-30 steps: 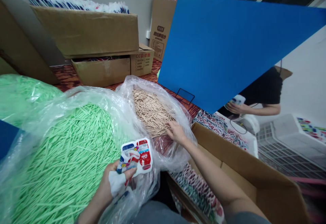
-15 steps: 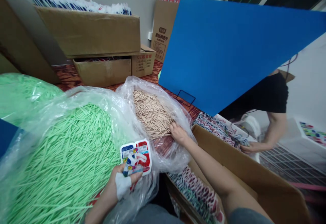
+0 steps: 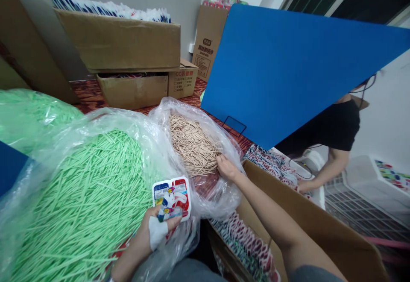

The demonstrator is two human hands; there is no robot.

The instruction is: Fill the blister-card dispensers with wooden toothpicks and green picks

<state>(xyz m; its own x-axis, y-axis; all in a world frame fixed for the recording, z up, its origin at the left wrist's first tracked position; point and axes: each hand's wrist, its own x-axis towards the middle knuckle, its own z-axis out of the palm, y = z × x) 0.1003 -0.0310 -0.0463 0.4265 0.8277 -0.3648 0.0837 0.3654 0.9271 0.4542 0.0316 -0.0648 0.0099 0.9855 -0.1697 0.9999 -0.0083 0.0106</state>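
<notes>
My left hand, with a white wrap round its palm, grips a white-edged tray pack printed red and blue. Beside it spreads a clear bag full of light green sticks. My right hand is at the lower right edge of the tan wooden sticks, which lie in another clear plastic bag. Its fingers are bent together against the sticks; what is between them is too small to make out.
An open cardboard box lies under my right forearm, beside rows of packs. A large blue panel rises ahead. At the right, a person in black reaches into a white crate. Cardboard boxes stand at the back.
The view has shifted slightly. My hands stay in nearly the same places, the left still holding the pack. The other person's arm has moved a little left.
</notes>
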